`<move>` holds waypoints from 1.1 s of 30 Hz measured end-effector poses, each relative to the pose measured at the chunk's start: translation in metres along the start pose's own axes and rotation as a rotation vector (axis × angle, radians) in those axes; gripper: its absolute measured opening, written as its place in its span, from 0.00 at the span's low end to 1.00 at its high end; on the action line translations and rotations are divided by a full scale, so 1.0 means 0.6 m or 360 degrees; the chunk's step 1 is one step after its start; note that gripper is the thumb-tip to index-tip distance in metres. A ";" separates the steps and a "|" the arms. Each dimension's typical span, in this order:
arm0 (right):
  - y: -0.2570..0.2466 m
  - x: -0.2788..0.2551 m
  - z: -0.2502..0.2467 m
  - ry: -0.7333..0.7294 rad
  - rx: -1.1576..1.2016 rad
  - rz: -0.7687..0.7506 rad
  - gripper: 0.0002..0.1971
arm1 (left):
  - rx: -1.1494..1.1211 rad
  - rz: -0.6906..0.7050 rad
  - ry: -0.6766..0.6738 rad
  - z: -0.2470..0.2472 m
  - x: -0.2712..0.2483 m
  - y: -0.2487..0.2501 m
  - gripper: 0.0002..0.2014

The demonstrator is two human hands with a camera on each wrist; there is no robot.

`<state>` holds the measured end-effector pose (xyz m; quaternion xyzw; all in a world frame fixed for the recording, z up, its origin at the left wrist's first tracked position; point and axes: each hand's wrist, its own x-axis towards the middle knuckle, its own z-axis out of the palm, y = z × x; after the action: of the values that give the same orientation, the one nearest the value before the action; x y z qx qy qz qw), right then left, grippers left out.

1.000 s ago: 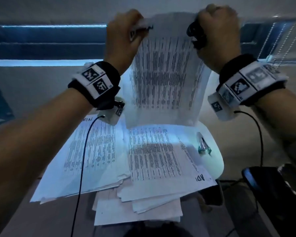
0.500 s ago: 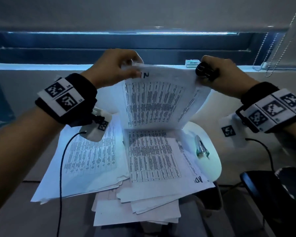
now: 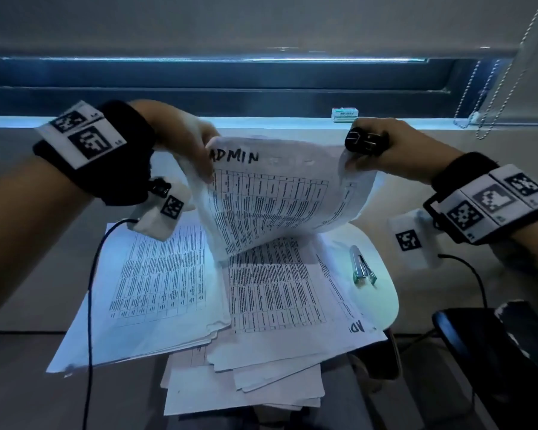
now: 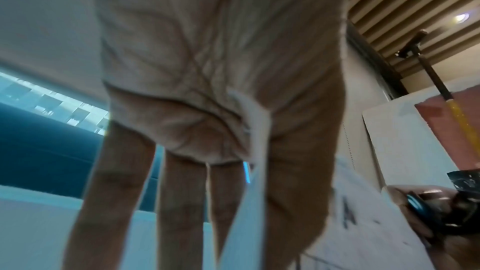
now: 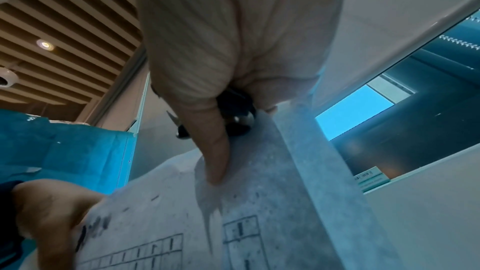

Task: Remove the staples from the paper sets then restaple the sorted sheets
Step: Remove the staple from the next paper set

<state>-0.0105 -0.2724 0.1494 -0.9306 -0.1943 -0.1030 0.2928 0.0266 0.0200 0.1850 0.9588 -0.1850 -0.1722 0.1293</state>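
Observation:
I hold a stapled paper set (image 3: 277, 197), headed ADMIN, by its two top corners above the table. My left hand (image 3: 207, 169) pinches the top left corner between thumb and fingers; the left wrist view shows that paper edge (image 4: 255, 130) in the pinch. My right hand (image 3: 351, 159) grips a black staple remover (image 3: 365, 142) in its curled fingers, while its thumb (image 5: 215, 151) presses the top right corner of the paper set (image 5: 259, 213). A silver stapler (image 3: 362, 268) lies on the small white table (image 3: 382, 293), below my right wrist.
Two fanned piles of printed sheets (image 3: 159, 274) (image 3: 271, 290) cover the table, with more loose sheets (image 3: 243, 389) hanging over its near edge. A staple box (image 3: 345, 114) sits on the window sill. A dark chair (image 3: 494, 352) stands at the lower right; blind chains (image 3: 479, 88) hang at the upper right.
Both hands have come down with the paper set, from high in front of the window to just above the piles. The set now tilts back, showing its ADMIN heading.

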 end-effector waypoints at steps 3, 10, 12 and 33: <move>0.013 -0.008 0.010 0.0039 -0.0044 -0.0015 0.10 | -0.0120 -0.0020 0.0085 0.024 -0.017 -0.013 0.10; 0.025 -0.014 0.026 0.0728 -0.0178 -0.0437 0.10 | 0.0280 0.0530 0.1601 0.043 -0.023 -0.043 0.06; 0.024 -0.017 0.030 0.0782 -0.0205 -0.0455 0.10 | 0.0058 0.0658 0.1732 0.051 -0.013 -0.057 0.08; 0.038 -0.028 0.115 0.0061 0.0012 0.0220 0.06 | -0.1112 0.0130 0.0087 0.205 -0.008 -0.116 0.55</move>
<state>-0.0105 -0.2542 0.0772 -0.9385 -0.1243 -0.0996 0.3064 -0.0025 0.0614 0.0530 0.8528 -0.1495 -0.1942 0.4613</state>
